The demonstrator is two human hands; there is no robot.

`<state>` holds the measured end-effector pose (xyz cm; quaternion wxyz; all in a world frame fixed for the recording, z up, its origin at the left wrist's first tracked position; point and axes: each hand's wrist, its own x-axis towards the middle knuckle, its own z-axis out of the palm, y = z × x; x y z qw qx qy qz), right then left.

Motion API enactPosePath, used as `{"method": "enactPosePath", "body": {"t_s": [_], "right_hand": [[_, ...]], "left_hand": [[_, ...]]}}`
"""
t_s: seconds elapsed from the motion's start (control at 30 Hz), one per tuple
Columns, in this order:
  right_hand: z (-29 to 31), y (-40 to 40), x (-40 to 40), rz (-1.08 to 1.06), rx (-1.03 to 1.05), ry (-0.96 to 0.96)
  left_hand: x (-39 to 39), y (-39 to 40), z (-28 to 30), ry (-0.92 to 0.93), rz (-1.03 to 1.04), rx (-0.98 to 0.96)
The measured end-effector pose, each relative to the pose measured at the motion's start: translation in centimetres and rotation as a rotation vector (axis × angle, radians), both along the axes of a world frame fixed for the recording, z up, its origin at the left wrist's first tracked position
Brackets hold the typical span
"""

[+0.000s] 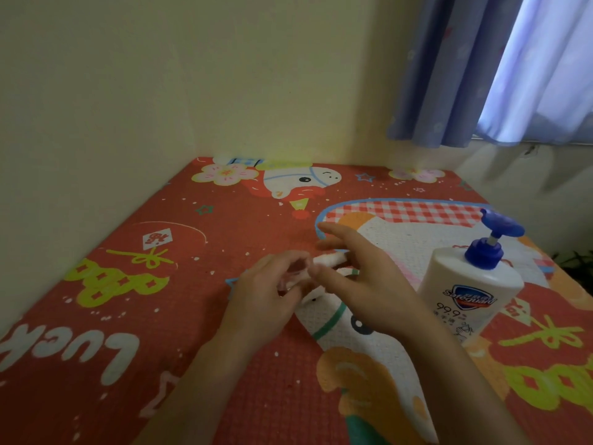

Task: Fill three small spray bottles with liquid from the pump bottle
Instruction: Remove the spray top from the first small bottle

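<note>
A white pump bottle (pixel 471 284) with a blue pump head stands at the right on the patterned mat. My left hand (pixel 266 290) is curled around a small clear, pinkish spray bottle (pixel 293 274), mostly hidden by the fingers. My right hand (pixel 356 274) is beside it, thumb and a finger pinched on the bottle's white cap end (pixel 330 259), the other fingers spread. The hands meet in the middle of the mat, left of the pump bottle. Other spray bottles are hidden from view.
A red cartoon-print mat (pixel 160 316) covers the table, which sits in a corner against cream walls (pixel 160 91). A blue curtain (pixel 481 75) hangs at the upper right. A dark green plant (pixel 577 264) shows past the right edge.
</note>
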<state>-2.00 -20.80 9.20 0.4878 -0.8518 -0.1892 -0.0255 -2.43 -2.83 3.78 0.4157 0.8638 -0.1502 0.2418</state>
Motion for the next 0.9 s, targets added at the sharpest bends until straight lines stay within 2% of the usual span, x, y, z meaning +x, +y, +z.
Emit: {"method": "enactPosePath", "body": {"t_s": [0.1,0.17,0.27,0.5,0.63,0.73,0.9], "right_hand": [[0.0,0.8,-0.1,-0.185,-0.077,-0.028],[-0.1,1.0,-0.1,-0.235,-0.119,-0.087],[-0.4,0.7,0.0,-0.158,-0.109,-0.124],[-0.4,0.0,0.1,-0.010,-0.009,-0.036],[-0.3,0.5,0.0,-0.106,-0.036,0.043],[-0.2,1.0,-0.1,-0.203,-0.092,0.000],[-0.3,0.6,-0.1,-0.129,-0.040,-0.063]], "left_hand": [[-0.1,-0.1,-0.1,-0.007,0.002,0.020],[-0.1,-0.1,-0.1,-0.002,0.011,0.028],[-0.1,0.2,-0.3,0.015,0.008,0.029],[-0.2,0.0,-0.3,-0.030,0.022,0.040],[-0.2,0.0,-0.3,-0.053,0.027,0.074],[-0.1,0.1,-0.4,-0.048,0.048,0.092],[0.0,0.3,-0.5,-0.046,0.055,0.079]]}}
